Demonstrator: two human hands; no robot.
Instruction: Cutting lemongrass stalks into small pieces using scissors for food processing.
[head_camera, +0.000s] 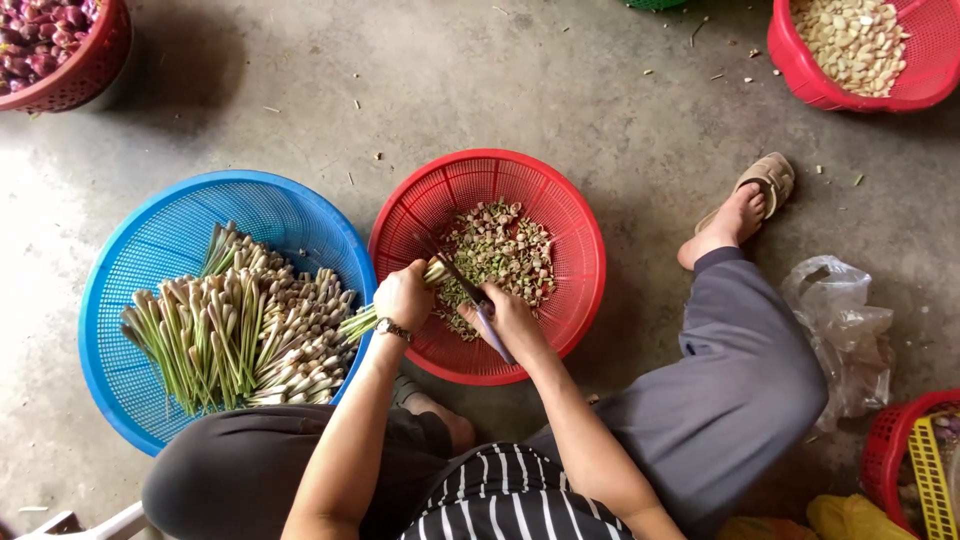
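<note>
A crumpled clear plastic bag (838, 330) lies on the concrete floor (620, 120) at the right, beside the person's knee. No labels, signs or screens show.

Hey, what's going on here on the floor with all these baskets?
A person sits on the concrete floor, cutting lemongrass. The left hand holds a lemongrass stalk over the red basket, and the right hand grips a knife against the stalk's end. Cut pieces lie piled in that basket. Beside it, the blue basket holds a heap of whole stalks. Another red basket of pale pieces stands farther off.
</note>
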